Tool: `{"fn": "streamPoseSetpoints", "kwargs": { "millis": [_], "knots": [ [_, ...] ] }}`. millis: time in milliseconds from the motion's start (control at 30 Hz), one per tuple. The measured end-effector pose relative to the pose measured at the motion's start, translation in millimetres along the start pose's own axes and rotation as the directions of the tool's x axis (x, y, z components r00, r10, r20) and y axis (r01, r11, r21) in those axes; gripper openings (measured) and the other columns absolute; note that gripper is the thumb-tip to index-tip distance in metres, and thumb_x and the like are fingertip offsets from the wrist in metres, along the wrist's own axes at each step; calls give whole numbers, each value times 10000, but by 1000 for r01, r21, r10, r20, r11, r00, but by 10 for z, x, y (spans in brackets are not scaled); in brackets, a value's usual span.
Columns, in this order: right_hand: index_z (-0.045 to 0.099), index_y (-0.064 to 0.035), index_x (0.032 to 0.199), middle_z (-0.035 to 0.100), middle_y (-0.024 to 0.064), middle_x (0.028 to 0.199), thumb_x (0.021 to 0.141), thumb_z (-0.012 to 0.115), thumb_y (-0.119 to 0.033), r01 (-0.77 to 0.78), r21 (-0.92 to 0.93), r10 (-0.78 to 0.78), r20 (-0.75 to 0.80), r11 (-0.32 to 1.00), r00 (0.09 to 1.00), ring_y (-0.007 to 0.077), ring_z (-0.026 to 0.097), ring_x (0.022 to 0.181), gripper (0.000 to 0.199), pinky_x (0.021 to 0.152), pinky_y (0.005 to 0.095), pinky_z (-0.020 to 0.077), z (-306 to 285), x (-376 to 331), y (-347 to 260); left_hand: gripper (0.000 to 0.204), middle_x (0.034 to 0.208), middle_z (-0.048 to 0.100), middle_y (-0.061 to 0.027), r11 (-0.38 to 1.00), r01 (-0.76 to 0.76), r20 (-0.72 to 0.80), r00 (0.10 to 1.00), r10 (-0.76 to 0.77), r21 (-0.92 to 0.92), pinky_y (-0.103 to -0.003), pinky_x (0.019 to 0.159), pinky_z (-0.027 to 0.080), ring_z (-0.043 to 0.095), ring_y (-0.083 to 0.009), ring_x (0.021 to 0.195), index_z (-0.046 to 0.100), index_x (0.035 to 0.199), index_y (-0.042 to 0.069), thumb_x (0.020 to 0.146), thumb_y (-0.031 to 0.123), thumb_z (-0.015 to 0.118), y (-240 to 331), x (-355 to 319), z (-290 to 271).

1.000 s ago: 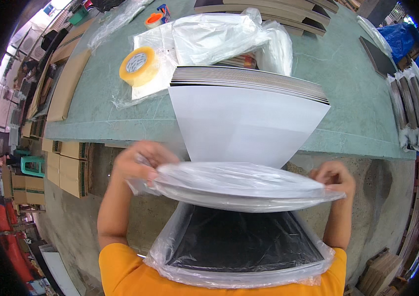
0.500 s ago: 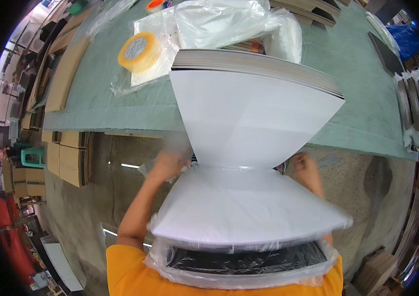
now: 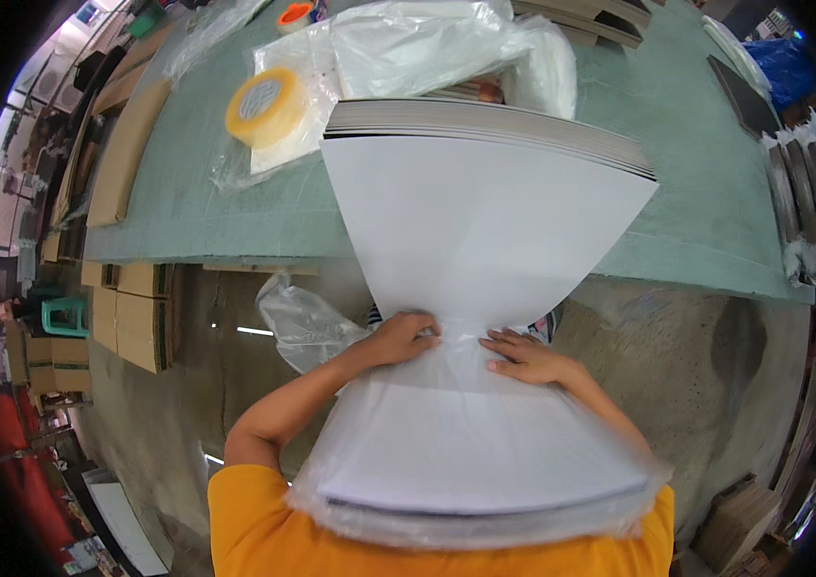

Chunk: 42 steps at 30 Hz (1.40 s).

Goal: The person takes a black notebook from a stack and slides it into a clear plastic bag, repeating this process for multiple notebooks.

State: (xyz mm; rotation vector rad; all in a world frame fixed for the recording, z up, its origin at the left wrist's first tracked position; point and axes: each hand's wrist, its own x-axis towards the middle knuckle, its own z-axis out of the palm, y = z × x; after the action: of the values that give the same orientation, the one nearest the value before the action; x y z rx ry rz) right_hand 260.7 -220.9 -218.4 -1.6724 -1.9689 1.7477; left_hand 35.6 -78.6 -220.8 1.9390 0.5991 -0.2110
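A worker's left hand (image 3: 400, 340) and right hand (image 3: 529, 360) meet a flat white panel sheathed in clear plastic film (image 3: 485, 438), lying against the orange shirt (image 3: 252, 510), below a thick stack of white-faced boards (image 3: 494, 221) at the green surface (image 3: 715, 226). Right fingers lie spread, gripping nothing; whether the bent left ones pinch film is unclear. The step appears to be smoothing; the next move likely calls for even, gentle pressure.

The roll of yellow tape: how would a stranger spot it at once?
Find the big green table. On its left half, at the left end of the crumpled clear plastic sheeting, lies the roll of yellow tape. Its yellow colour sets it apart from the small orange-and-white roll beyond.
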Motion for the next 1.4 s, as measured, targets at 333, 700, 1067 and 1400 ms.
{"fn": "streamPoseSetpoints", "kwargs": {
  "millis": [333,700,1067,1400],
  "knots": [
    [573,-2,929,606,19,787,753,641,-151,657,491,-274,-641,571,717,100,554,783,241,686,255,444,-1064,-533,-1283,286,822,542,-45,773,-519,-448,826,343,-365,-239,679,415,520,-127,737,551,982,24,774,206,622,1684,-38,-987],
    [585,-16,847,586,33,778,723,600,-53,553,204,-159,-829,808,537,102,542,727,130,647,234,431,-897,-498,-859,209,661,574,-17,902,-405,-426,849,312,-147,-221,498,406,505,-85,574,587,873,22,739,166,659,1466,35,-764],
    [509,4,1063,574,52,827,698,698,-115,531,587,-142,-579,610,803,104,547,730,428,637,227,444,-827,-639,-1011,390,551,451,-123,983,-181,-502,853,142,-31,-311,505,358,388,-175,507,550,741,-12,835,364,512,1711,-114,-952],
    [599,4,816,594,26,690,702,692,-111,579,388,-104,-762,717,639,70,522,625,187,580,213,428,-846,-648,-1020,452,535,481,-97,998,57,-564,823,-70,-40,-307,537,386,434,-186,511,545,676,-9,851,400,461,1612,-165,-1099]
  ]
}}
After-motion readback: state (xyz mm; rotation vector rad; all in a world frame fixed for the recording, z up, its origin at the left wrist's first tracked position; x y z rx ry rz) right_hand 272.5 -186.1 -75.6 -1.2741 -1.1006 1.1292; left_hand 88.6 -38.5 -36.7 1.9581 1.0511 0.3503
